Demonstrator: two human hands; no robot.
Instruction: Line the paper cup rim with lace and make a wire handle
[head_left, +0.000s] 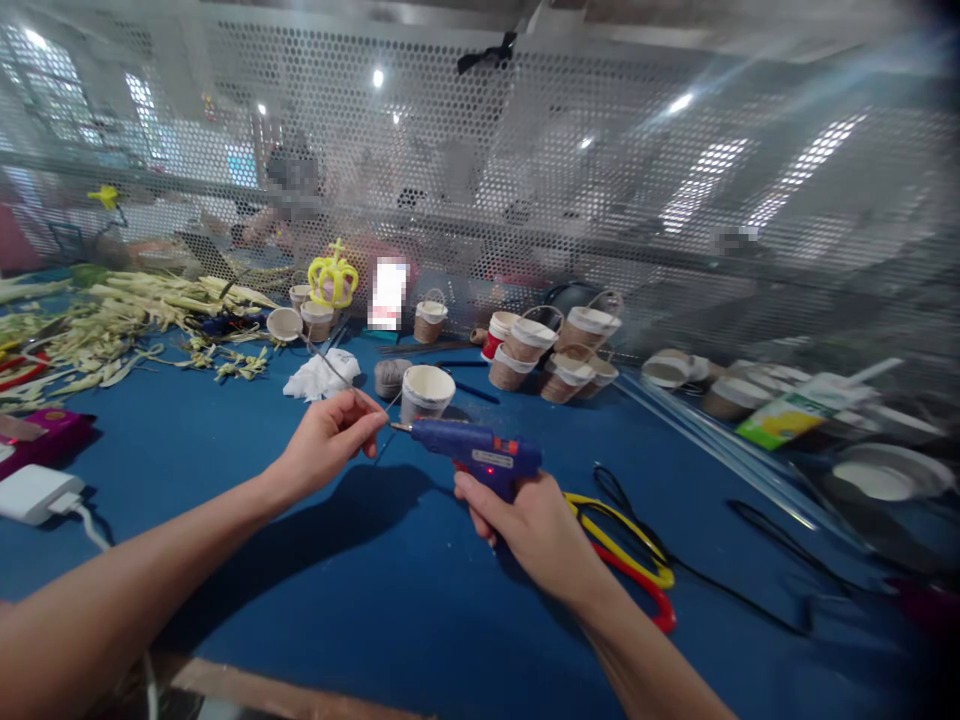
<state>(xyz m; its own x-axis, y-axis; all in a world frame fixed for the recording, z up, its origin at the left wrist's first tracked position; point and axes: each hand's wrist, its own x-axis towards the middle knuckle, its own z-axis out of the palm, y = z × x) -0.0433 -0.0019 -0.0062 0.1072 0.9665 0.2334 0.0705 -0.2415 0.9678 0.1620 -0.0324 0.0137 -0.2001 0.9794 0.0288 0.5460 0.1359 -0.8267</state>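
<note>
My left hand [334,435] pinches a thin grey-brown wire [328,357] that slants up to the left from the fingertips. My right hand [525,520] is wrapped around the grip of a blue hot glue gun [472,450], whose small red light is lit. The glue gun's nozzle points left and sits right by my left fingertips, at a thin strand there; whether it touches is too small to tell. Just behind stand a white-rimmed cup [427,392] and a ball of grey yarn [391,379]. A crumpled white tissue [322,376] lies behind my left hand.
Small twine-wrapped baskets [566,375] stand at the back, near a yellow crown [332,275] and a lit phone [388,292]. Dried husks [150,310] pile up at left. Scissors [637,590], a black cord [720,595], clear glue sticks [727,460] and a drink carton [795,408] lie right.
</note>
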